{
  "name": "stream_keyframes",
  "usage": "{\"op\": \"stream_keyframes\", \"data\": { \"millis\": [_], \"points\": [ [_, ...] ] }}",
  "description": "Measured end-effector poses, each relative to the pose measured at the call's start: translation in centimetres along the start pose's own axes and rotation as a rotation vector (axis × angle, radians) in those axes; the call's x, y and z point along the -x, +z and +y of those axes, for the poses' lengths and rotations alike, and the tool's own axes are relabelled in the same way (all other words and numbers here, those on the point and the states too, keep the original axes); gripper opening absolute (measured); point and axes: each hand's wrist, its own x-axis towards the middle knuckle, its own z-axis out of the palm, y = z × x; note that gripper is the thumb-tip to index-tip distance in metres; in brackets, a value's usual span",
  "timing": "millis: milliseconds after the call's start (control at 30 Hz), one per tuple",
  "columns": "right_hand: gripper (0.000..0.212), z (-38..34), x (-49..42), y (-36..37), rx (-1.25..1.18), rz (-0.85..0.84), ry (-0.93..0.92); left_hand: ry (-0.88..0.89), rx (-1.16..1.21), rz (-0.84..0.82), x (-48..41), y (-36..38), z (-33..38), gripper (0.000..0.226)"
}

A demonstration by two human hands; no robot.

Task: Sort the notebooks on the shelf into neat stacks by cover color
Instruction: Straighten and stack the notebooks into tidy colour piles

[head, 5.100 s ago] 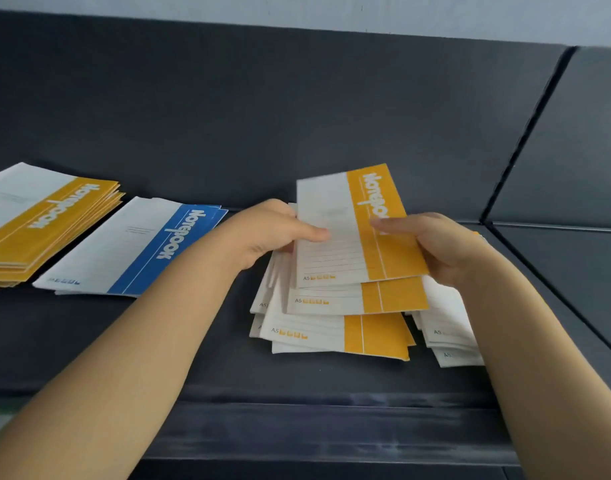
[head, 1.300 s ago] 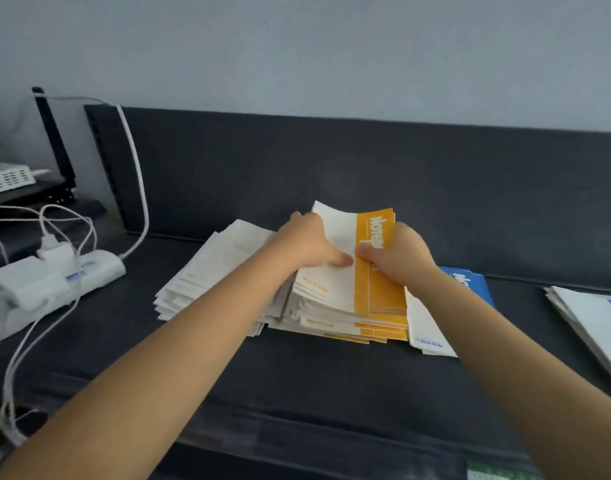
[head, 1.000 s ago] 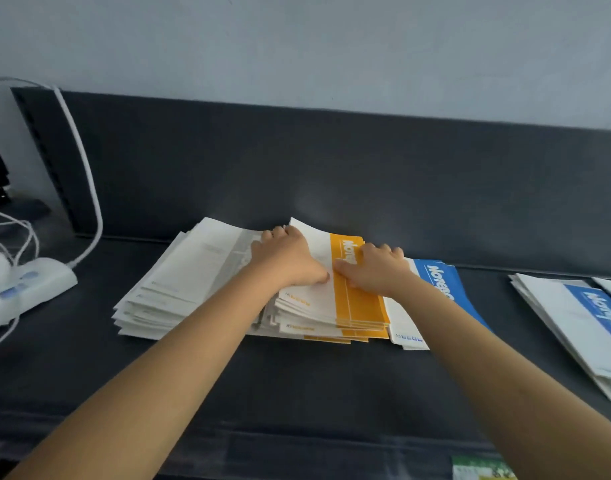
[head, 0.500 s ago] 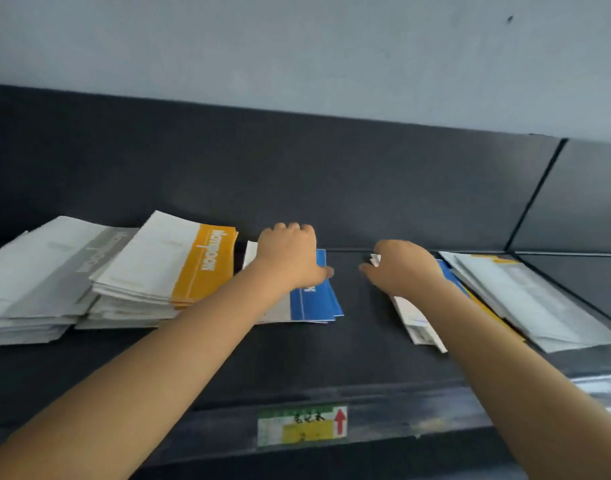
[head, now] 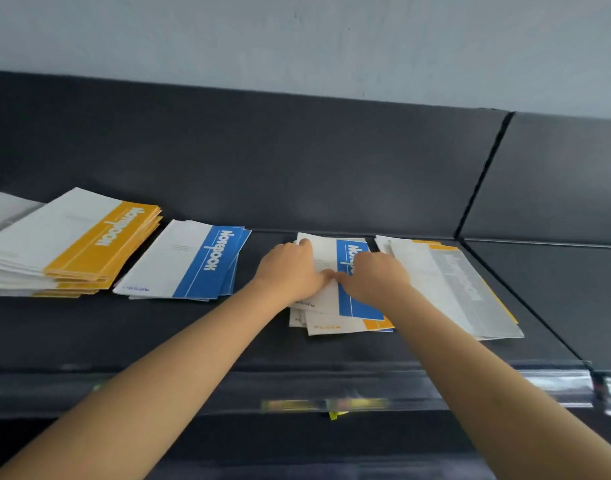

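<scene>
Pale grey wall (head: pixel 297 36) up top; under it a dark shelf (head: pixel 193 334) w/ a dark back panel (head: pixel 297 161) running across. Far L sits the yellow stack (head: pixel 72 244), thick, edges a bit fanned, w/ a grey-banded stack (head: pixel 3 209) behind it at the frame edge. On the R a grey-banded pile (head: pixel 463 289) lies slanted, yellow edges peeking out beneath. Just R of the yellow stack, not touching it, is the thin blue stack (head: pixel 190 261), fairly square. Btwn the blue stack & the grey-banded pile lies the mixed pile (head: pixel 328 325), untidy, white & yellow corners sticking out at the near end. A blue notebook (head: pixel 354 303) lies on top of it. My L hand (head: pixel 290 271) is on its white side, fingers (head: pixel 306 244) curled over the far L corner, thumb on the cover, grasping it. My R hand (head: pixel 375 278) covers the blue band, thumb tip by the L thumb; can't tell if it grips or only presses. Shelf front has a label strip (head: pixel 325 405), too blurred to read.
</scene>
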Motion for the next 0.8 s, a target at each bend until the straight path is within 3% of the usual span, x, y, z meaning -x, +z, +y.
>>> {"op": "stream_keyframes", "data": {
  "millis": [200,300,367,500,633,700,800],
  "points": [
    [0.032,-1.1,-0.7,0.3,-0.070,0.016,-0.017,-0.084,0.282,0.074,-1.1,-0.6,-0.8,0.053],
    [0.029,-1.8,-1.2,0.2,-0.310,-0.001,0.051,-0.177,0.694,0.023,-1.5,-1.5,-1.9,0.054],
    [0.029,-2.8,-1.4,-0.1,-0.445,0.035,0.052,-0.211,0.939,-0.013,-1.4,-2.1,-3.2,0.060],
    [0.050,-6.7,-1.4,-1.5,-0.526,0.204,-0.061,-0.161,1.060,0.115,-0.8,-4.8,-7.3,0.054],
    [0.054,-12.1,-1.6,-2.1,-0.558,0.213,-0.189,-0.216,0.875,0.112,-0.1,-7.5,-13.6,0.037],
    [0.047,-14.4,-1.8,-1.6,-0.485,0.167,-0.218,-0.210,0.640,0.093,0.3,-7.5,-16.1,0.030],
    [0.039,-16.9,-2.2,0.0,-0.422,0.107,-0.225,-0.166,0.192,0.034,0.9,-6.0,-18.2,0.046]
  ]
}}
